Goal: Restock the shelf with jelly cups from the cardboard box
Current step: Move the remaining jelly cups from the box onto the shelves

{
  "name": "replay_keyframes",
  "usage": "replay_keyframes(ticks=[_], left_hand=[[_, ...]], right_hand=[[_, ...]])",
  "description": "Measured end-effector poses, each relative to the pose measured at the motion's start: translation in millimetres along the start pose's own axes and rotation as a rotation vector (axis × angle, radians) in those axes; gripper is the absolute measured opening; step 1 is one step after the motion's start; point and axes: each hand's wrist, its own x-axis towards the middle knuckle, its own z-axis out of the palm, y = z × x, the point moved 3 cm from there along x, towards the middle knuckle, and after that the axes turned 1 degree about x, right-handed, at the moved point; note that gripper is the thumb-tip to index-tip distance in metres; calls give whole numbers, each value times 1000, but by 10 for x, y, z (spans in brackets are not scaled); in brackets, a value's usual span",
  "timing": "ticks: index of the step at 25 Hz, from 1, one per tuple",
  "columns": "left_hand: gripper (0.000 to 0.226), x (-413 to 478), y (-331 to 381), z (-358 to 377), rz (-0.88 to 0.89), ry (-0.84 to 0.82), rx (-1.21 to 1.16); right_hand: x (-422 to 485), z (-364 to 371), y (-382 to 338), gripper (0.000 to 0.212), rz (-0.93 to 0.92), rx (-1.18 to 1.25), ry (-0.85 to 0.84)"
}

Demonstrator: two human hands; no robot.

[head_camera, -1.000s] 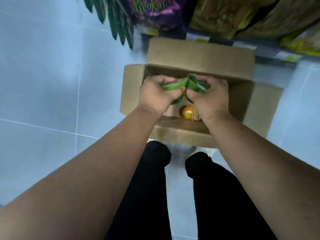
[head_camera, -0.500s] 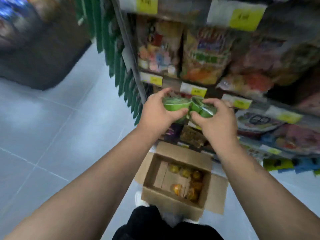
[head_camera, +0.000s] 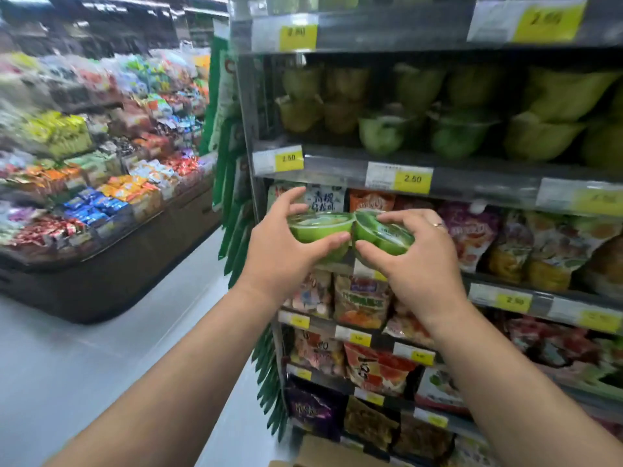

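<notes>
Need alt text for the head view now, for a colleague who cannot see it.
The left hand and right hand each grip a green jelly cup, left cup and right cup side by side, in front of snack bags just below the shelf holding similar green cups. A corner of the cardboard box shows at the bottom edge.

A single wide-angle view sits at the person's head, facing forward and a little down along both forearms; the left hand (head_camera: 286, 254) and right hand (head_camera: 418, 267) meet close to the lens near mid-frame, gripping the left jelly cup (head_camera: 315, 227) and right jelly cup (head_camera: 384, 234); the shelf (head_camera: 488, 187) stands just beyond them — it fills the right half, seen at a slant; the floor (head_camera: 101, 382) and a blurred snack display (head_camera: 84, 183) recede at left; the cardboard box (head_camera: 320, 453) barely shows at the bottom edge.
</notes>
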Motion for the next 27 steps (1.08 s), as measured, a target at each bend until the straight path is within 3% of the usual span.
replay_keyframes(ticks=[8, 12, 20, 27], left_hand=[[83, 975, 365, -415, 233, 25, -17], [79, 1478, 366, -464, 265, 30, -47], [49, 1744, 882, 138, 342, -79, -204], [61, 1613, 1071, 554, 343, -101, -292]], right_hand=[[759, 15, -716, 34, -127, -78, 224], [1107, 8, -894, 34, -133, -150, 343], [1281, -529, -747, 36, -55, -289, 615], [1360, -745, -480, 43, 81, -304, 629]])
